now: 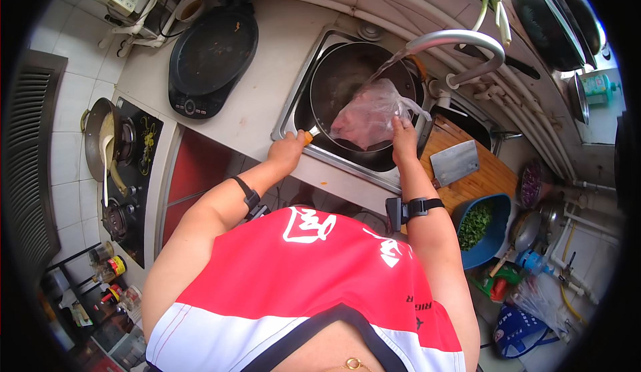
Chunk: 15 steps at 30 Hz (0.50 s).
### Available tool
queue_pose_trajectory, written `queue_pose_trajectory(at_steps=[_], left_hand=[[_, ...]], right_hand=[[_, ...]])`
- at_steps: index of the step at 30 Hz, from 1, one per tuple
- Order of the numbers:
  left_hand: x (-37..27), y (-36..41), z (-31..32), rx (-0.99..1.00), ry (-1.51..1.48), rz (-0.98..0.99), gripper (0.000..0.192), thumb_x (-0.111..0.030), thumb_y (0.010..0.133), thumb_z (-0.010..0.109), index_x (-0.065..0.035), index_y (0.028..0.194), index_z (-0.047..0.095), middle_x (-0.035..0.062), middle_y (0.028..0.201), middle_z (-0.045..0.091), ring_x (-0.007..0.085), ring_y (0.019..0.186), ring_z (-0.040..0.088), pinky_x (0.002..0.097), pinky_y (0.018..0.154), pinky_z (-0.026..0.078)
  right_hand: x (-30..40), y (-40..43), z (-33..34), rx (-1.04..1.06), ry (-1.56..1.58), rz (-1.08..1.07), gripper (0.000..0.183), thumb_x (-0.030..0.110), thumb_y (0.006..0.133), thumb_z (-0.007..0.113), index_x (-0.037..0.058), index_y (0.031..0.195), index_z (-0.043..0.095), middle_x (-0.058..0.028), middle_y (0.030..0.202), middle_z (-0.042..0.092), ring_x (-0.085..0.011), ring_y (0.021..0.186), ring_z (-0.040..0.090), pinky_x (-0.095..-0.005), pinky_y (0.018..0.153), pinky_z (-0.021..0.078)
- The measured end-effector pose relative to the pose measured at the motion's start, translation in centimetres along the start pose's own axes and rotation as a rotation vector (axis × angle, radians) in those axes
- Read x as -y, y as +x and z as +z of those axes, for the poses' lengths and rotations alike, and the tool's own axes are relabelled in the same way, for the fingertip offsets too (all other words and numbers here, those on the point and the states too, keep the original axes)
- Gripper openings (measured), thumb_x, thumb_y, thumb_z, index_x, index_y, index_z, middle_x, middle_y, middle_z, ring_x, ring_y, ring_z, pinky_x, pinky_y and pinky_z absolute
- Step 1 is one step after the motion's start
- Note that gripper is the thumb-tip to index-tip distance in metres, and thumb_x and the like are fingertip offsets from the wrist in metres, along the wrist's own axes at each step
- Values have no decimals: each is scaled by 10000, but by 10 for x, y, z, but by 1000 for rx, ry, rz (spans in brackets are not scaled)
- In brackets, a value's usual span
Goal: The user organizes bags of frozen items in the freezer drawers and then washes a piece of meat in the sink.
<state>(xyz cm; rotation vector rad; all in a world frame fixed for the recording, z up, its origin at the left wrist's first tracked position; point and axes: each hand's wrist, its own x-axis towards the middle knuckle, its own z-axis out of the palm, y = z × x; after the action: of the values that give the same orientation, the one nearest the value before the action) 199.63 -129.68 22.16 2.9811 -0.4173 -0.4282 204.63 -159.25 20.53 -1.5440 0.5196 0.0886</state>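
Observation:
In the head view, a dark round wok (335,79) sits in the steel sink (295,107). My left hand (286,153) is closed around the wok's orange-yellow handle (308,137) at the sink's near left edge. A clear plastic bag of pink raw meat (368,117) lies at the wok's right side, and my right hand (403,139) grips its gathered end near the rim. Water runs from the curved faucet (455,39) into the wok, passing just behind the bag. How much water stands in the wok is hard to tell.
A cleaver (454,163) rests on a wooden cutting board (491,177) right of the sink. Beside it stands a blue basin (483,258) of chopped greens. An electric griddle (213,56) is on the left counter; a pan with a ladle (95,137) sits on the gas stove (137,192).

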Motion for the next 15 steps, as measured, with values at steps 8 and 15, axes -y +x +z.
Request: queue_pose_trajectory(at_steps=[8,15], left_hand=[[8,-6,-17,43,-303,95,490,-63,687,517,-32,1162,401,184,926,574,361,786,570,442,655,458],[8,-30,-48,65,-303,116,469,-74,678,537,-45,1131,420,171,939,580,351,823,565,442,685,450]], right_hand=[[37,-17,-4,42,3,-254,224,211,870,536,14,965,583,16,846,580,-61,742,481,-215,688,395],[47,-33,4,107,-15,-292,211,211,863,544,11,899,603,26,728,548,-63,678,437,-226,625,384]])
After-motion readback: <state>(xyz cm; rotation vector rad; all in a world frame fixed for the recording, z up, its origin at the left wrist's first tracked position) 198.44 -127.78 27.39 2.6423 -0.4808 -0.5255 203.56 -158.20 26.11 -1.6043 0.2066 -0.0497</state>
